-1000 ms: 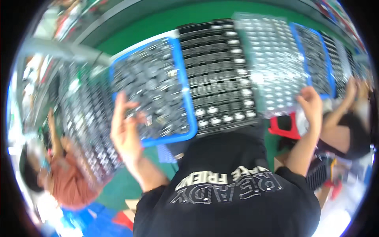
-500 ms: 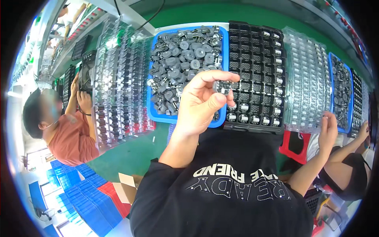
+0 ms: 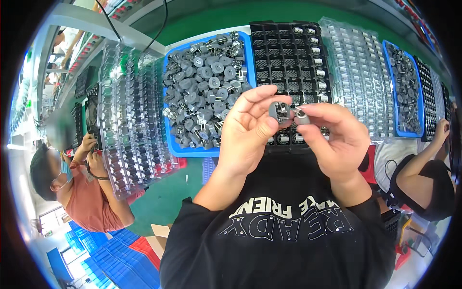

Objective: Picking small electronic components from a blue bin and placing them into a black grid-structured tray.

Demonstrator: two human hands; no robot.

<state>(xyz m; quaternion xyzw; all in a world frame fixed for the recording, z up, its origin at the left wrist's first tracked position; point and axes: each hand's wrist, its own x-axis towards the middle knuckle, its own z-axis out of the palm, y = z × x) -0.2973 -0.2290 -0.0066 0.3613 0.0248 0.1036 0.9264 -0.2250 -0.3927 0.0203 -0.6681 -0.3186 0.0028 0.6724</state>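
Observation:
My left hand (image 3: 246, 132) pinches a round grey part with metal prongs (image 3: 278, 112) between thumb and fingers. Close against it, my right hand (image 3: 339, 139) grips a small shiny cylindrical piece (image 3: 300, 115) by thumb and forefinger. The two pieces are side by side; whether they touch I cannot tell. Both hands are above the near part of a black compartment tray (image 3: 275, 52), whose right column and near rows hold silvery pieces. Left of it stands a blue bin (image 3: 172, 136), heaped with similar grey round parts (image 3: 204, 72).
Stacked clear plastic trays (image 3: 137, 130) lie on the left, and a clear tray of silvery pieces (image 3: 358, 72) on the right. Beyond that is another blue bin (image 3: 419, 111). Co-workers sit at both sides, one in an orange-brown shirt (image 3: 94, 202). Blue crates (image 3: 115, 262) stand at lower left.
My right hand has come in from the right, bringing the small cylindrical piece up to the grey part. My left hand keeps its pinch. The whole view has shifted a little.

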